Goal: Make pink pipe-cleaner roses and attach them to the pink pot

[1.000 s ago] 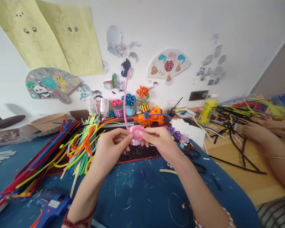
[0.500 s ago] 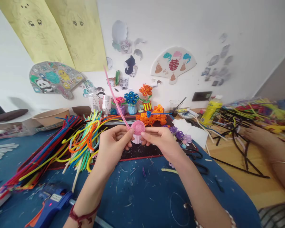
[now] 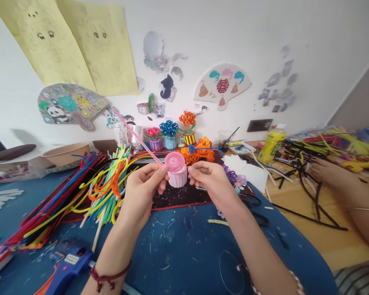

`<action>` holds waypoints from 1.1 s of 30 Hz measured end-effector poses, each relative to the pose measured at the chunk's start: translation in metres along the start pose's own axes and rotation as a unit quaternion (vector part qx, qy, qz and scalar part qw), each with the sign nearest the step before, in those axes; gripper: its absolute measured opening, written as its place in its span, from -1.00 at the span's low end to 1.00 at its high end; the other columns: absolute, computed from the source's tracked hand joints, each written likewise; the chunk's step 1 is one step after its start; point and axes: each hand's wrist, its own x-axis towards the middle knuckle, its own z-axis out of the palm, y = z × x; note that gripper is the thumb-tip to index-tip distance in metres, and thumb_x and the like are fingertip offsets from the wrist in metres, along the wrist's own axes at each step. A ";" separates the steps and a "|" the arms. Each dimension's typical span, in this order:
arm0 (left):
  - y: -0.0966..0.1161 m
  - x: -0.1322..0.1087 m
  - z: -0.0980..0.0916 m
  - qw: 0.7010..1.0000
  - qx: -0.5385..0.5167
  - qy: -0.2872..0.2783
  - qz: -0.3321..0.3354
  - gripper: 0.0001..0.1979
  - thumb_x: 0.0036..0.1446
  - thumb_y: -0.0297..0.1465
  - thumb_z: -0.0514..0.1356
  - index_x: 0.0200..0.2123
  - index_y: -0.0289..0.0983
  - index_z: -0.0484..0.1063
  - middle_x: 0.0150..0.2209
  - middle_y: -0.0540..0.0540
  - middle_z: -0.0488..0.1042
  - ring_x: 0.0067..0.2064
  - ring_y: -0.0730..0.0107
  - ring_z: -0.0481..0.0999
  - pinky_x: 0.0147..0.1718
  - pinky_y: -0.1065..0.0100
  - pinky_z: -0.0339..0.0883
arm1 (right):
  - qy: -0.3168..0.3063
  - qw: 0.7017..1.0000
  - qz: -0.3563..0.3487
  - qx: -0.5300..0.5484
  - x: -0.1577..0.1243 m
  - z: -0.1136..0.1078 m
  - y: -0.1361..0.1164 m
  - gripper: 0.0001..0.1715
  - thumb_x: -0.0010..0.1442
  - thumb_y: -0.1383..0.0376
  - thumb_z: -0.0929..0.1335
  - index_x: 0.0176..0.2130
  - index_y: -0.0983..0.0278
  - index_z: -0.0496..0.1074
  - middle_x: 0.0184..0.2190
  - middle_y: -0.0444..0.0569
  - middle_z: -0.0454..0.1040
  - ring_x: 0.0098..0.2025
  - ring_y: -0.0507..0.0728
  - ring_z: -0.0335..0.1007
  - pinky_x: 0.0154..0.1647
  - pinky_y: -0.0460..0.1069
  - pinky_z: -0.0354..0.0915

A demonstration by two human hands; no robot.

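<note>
A small pale pink ribbed pot [image 3: 177, 179] stands upright in front of me, with a coiled pink pipe-cleaner disc [image 3: 175, 162] on its top. From the disc's left edge a straight pink tail [image 3: 137, 136] runs up and to the left. My left hand [image 3: 146, 180] pinches the tail where it meets the disc. Just right of the pot is my right hand [image 3: 207, 180], its thumb and fingertips close together near the disc's edge; whether they hold anything is too small to tell.
Colourful pipe cleaners [image 3: 110, 180] lie at left, a blue glue gun [image 3: 69, 268] at lower left. Behind stand small flower pots [image 3: 170, 142] and orange flowers [image 3: 199, 151]. A yellow bottle [image 3: 272, 143] is at right, near another person's hand [image 3: 329, 172] among black pipe cleaners [image 3: 304, 170].
The pink tail has tilted further left. The disc now shows above the pot's side, and my right hand has moved off the disc to the right.
</note>
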 end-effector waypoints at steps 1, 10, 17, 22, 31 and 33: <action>-0.001 0.000 0.000 1.000 -0.007 -0.004 -0.008 -0.76 -0.09 -0.33 0.45 -0.55 -0.35 0.51 -0.56 0.04 0.44 -0.60 0.67 0.27 -0.65 0.58 0.12 | -0.013 1.000 -0.003 -0.009 -0.001 0.001 0.000 -0.59 -0.15 0.08 0.62 -0.50 0.32 0.51 -0.61 -0.07 0.50 -0.59 0.04 0.37 -0.60 -0.07 0.22; -0.012 0.000 0.004 1.000 -0.010 0.001 0.009 -0.77 -0.03 -0.32 0.42 -0.51 -0.34 0.51 -0.56 0.05 0.44 -0.61 0.67 0.25 -0.65 0.57 0.10 | -0.096 0.993 -0.054 -0.031 -0.007 0.014 -0.001 -0.48 0.10 -0.09 0.46 -0.40 0.34 0.60 -0.49 0.03 0.57 -0.52 0.05 0.44 -0.50 -0.05 0.34; -0.014 -0.005 0.006 0.999 0.037 0.005 0.018 -0.80 0.05 -0.31 0.38 -0.46 -0.34 0.52 -0.55 0.04 0.45 -0.60 0.64 0.29 -0.63 0.58 0.15 | -0.039 0.995 -0.082 -0.047 -0.008 0.014 -0.005 -0.70 -0.01 0.12 0.56 -0.41 0.30 0.58 -0.60 -0.10 0.50 -0.57 0.04 0.39 -0.53 -0.05 0.35; -0.013 -0.003 0.004 0.999 0.032 -0.007 0.027 -0.80 0.06 -0.31 0.38 -0.41 -0.35 0.55 -0.54 0.02 0.48 -0.58 0.63 0.31 -0.61 0.57 0.18 | -0.050 0.994 -0.080 -0.053 -0.008 0.012 -0.007 -0.72 -0.02 0.15 0.56 -0.43 0.31 0.59 -0.60 -0.10 0.51 -0.58 0.02 0.38 -0.54 -0.06 0.35; -0.016 -0.004 0.007 0.997 -0.062 0.026 0.023 -0.77 -0.05 -0.33 0.45 -0.40 -0.37 0.57 -0.55 0.03 0.47 -0.58 0.65 0.31 -0.61 0.60 0.20 | -0.122 0.991 -0.060 0.004 -0.007 0.010 -0.005 -0.48 -0.08 -0.04 0.57 -0.31 0.33 0.61 -0.47 0.00 0.58 -0.52 0.04 0.43 -0.54 -0.07 0.32; -0.016 -0.002 0.007 0.996 -0.079 0.039 0.023 -0.75 -0.09 -0.33 0.47 -0.40 -0.38 0.57 -0.56 0.03 0.48 -0.58 0.65 0.31 -0.62 0.60 0.19 | -0.122 0.991 -0.059 0.020 -0.007 0.008 -0.005 -0.46 -0.06 -0.07 0.56 -0.28 0.32 0.61 -0.46 0.00 0.57 -0.52 0.04 0.44 -0.54 -0.07 0.31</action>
